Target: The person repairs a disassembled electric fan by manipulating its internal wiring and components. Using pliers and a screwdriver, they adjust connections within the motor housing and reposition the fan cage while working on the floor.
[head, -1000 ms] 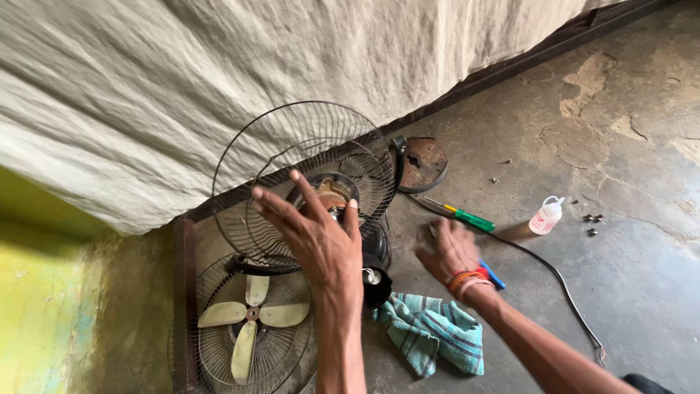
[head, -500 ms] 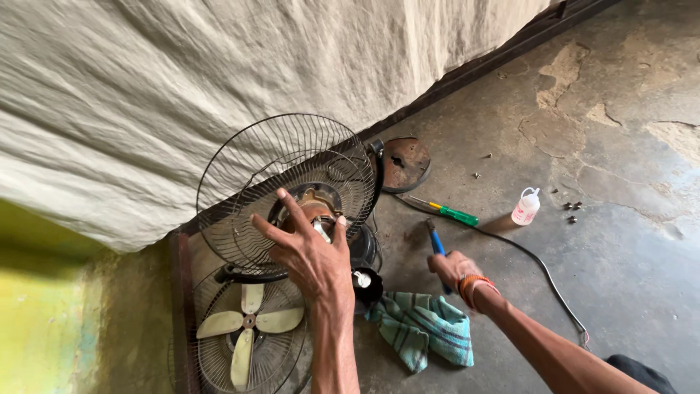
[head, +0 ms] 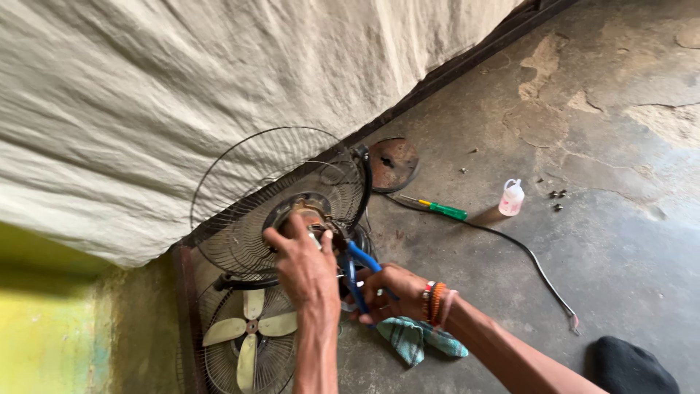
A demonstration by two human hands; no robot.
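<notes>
— On the floor by the cloth-covered bed, what's the left hand (head: 306,266) doing?
— Resting spread open on the fan motor (head: 310,215) inside the wire guard (head: 284,197).
— Right hand (head: 386,292)?
— Closed round blue-handled pliers (head: 357,266), jaws at the motor, w/ a checked cloth (head: 415,339) lying underneath.

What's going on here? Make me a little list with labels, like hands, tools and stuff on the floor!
Left hand: rests on the fan motor, inside the wire fan guard
Right hand: grips blue-handled pliers aimed at the motor
Fan blades: pale, lying in a second guard below
Cloth: checked, under the right wrist
Floor items: green-handled screwdriver, small white bottle, black cable, rusty round disc
</notes>
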